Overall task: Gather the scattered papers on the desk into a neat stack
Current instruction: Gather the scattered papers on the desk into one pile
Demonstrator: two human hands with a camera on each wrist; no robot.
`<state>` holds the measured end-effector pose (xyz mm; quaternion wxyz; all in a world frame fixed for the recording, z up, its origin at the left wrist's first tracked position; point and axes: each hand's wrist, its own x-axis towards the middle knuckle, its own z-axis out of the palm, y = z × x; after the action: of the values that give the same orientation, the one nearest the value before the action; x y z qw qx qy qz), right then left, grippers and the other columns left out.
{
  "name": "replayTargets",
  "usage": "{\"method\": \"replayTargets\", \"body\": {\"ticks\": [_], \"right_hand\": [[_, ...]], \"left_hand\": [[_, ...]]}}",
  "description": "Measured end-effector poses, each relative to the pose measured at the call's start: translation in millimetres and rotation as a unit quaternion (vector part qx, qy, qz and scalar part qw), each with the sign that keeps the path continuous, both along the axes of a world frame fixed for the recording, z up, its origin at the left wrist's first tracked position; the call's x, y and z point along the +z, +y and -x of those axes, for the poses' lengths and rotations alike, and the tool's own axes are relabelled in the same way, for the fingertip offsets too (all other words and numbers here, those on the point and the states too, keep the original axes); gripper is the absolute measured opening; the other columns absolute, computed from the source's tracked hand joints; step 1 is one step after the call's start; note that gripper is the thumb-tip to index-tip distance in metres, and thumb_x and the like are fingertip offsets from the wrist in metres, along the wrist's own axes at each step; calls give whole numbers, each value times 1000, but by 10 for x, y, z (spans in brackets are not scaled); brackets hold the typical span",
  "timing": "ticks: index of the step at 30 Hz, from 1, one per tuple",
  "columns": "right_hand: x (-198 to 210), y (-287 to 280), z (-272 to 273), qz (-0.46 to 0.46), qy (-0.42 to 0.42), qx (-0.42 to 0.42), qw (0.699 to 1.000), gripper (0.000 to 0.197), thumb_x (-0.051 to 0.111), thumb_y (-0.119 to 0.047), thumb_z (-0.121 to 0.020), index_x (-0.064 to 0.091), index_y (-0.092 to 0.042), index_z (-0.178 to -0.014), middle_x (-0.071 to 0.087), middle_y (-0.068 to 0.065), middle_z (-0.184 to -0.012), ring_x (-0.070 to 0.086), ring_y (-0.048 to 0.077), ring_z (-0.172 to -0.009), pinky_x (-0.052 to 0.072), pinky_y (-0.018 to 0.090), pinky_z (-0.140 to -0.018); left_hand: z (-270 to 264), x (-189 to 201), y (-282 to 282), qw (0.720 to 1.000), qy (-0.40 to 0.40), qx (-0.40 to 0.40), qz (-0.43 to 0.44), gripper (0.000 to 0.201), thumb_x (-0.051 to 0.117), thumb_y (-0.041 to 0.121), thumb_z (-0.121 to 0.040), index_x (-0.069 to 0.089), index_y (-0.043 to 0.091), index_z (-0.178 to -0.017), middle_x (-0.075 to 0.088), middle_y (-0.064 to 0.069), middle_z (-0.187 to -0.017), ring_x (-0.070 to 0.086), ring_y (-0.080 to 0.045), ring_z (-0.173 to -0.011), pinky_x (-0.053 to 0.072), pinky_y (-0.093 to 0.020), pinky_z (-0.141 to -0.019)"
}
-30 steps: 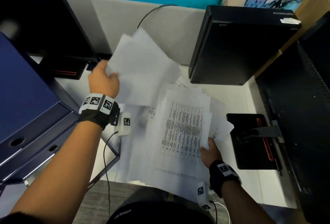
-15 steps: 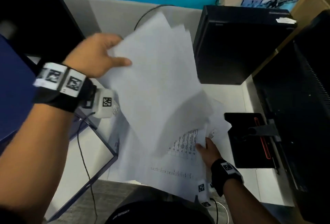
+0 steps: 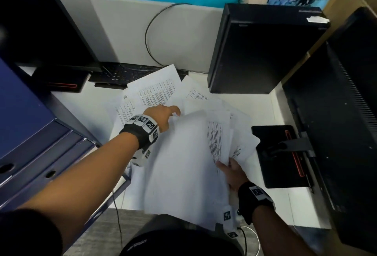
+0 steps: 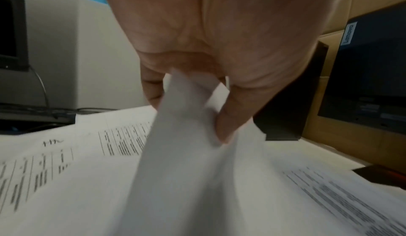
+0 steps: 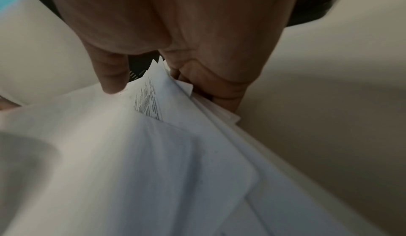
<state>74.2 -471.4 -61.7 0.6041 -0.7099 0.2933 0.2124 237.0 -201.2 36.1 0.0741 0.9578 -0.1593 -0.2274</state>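
A loose pile of white papers (image 3: pixel 183 164) covers the middle of the white desk (image 3: pixel 271 112). My left hand (image 3: pixel 163 117) reaches over the pile and pinches the far edge of the blank top sheets (image 4: pixel 182 135) between thumb and fingers. Beyond that hand lie more printed sheets (image 3: pixel 155 92), fanned toward the keyboard. My right hand (image 3: pixel 232 172) grips the pile's near right corner (image 5: pixel 167 97), thumb on top and fingers underneath. The lower sheets are hidden under the blank ones.
A black computer case (image 3: pixel 263 47) stands at the back right. A monitor base (image 3: pixel 283 153) sits right of the pile, and a keyboard (image 3: pixel 126 74) lies behind it. Blue drawers (image 3: pixel 30 133) flank the left, and a chair edge is below.
My left hand has swung the lifted blank sheets down from high at the back left onto the pile, covering the printed page. My right hand has stayed on the pile's corner.
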Motion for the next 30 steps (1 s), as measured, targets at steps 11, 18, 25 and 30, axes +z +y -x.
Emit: {"method": "replayTargets", "body": {"ticks": [11, 18, 25, 30], "right_hand": [[-55, -18, -45, 94, -27, 1, 995, 49, 63, 4, -82, 55, -14, -127, 67, 8, -120, 63, 22, -102, 48, 31, -93], [-31, -8, -65, 143, 4, 12, 990, 52, 60, 3, -86, 48, -7, -135, 61, 12, -127, 59, 26, -110, 38, 24, -92], [-27, 6, -64, 158, 13, 16, 987, 54, 62, 1, -86, 48, -6, -137, 59, 14, -133, 57, 29, -121, 37, 24, -94], [-9, 10, -40, 153, 16, 15, 988, 54, 61, 0, -88, 45, -6, -139, 57, 14, -136, 55, 31, -124, 36, 25, -96]], "left_hand": [[277, -496, 50, 922, -49, 344, 171, 47, 58, 30, -90, 46, 22, -136, 49, -10, -140, 49, -31, -125, 43, -46, -104], [573, -770, 569, 875, 85, 476, 2, 53, 58, 27, -86, 43, 4, -131, 44, -18, -130, 44, -39, -123, 40, -45, -98], [692, -827, 471, 886, 23, 462, 20, 64, 66, 29, -76, 38, 22, -133, 39, -12, -130, 42, -35, -119, 41, -47, -93], [695, -930, 279, 925, -17, 379, 8, 43, 59, 39, -75, 54, 21, -113, 45, -4, -128, 45, -29, -114, 43, -42, -88]]}}
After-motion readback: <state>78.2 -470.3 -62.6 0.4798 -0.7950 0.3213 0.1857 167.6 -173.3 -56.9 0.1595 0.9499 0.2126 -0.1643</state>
